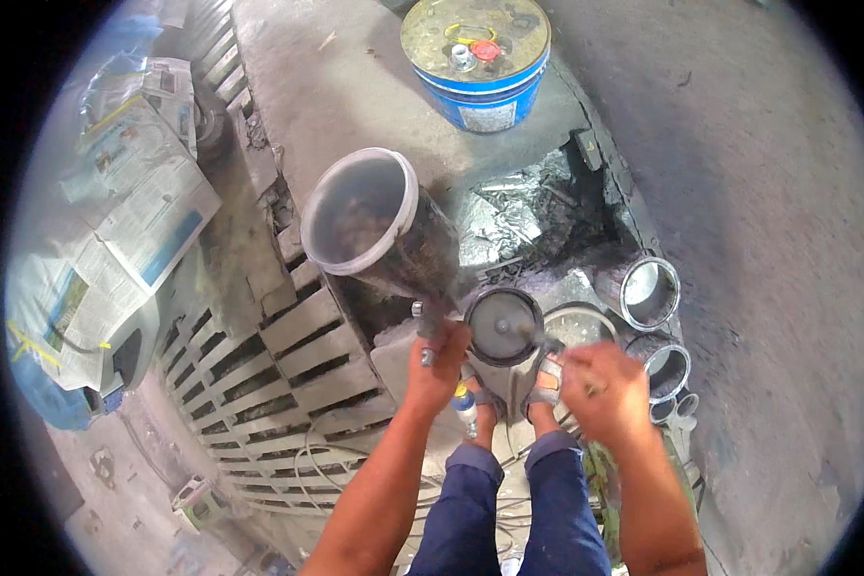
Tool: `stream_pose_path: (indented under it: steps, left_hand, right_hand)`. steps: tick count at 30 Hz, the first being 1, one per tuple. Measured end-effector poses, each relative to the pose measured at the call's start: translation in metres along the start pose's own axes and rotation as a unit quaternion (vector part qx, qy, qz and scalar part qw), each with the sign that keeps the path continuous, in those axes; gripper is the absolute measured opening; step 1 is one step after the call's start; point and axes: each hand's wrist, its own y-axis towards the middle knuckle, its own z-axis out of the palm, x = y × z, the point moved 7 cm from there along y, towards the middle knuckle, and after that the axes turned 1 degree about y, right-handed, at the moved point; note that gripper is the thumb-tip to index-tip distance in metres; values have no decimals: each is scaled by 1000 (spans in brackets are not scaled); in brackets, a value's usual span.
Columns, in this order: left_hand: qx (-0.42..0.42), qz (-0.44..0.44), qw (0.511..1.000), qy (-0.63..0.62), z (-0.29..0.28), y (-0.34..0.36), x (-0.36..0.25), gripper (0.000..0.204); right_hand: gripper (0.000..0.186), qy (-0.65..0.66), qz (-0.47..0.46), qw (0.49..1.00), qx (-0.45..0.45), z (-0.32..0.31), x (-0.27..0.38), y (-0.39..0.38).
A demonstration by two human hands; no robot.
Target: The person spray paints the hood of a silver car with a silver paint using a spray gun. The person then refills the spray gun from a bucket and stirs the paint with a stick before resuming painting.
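Concrete floor, grey and worn, with a slatted grating to the left. Printed newspaper sheets, secured in places by yellow tape, cover a bulky object at far left; their columns of print are too small to read. Far centre: a blue drum bearing a pale label on its side, its lettering illegible, with a red cap on the stained lid. Nearer stands a tall tub with a white rim, beside crumpled silvery material.

Left hand: closed around a tool with metal knobs, largely hidden by the fingers. Right hand: fingers curled, a blurred slim item at their tips; whether it is gripped cannot be told. Between the hands lies the dark-rimmed round cup with grey contents; any join to the tool is hidden. Right: two open tins, one nearer than the other.
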Motion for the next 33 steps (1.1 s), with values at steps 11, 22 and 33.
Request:
stream_pose_path:
  steps: [11,22,33]
  left_hand:
    - [27,-17,999,33,-1,8,-6,24]
    - [44,-20,999,18,3,14,-8,19]
    - [63,-10,997,54,7,13,-9,21]
  right_hand:
    - [14,12,18,999,-23,-5,1,22]
    - [12,68,176,981,38,9,-5,32]
    - [15,87,115,988,56,8,-5,39]
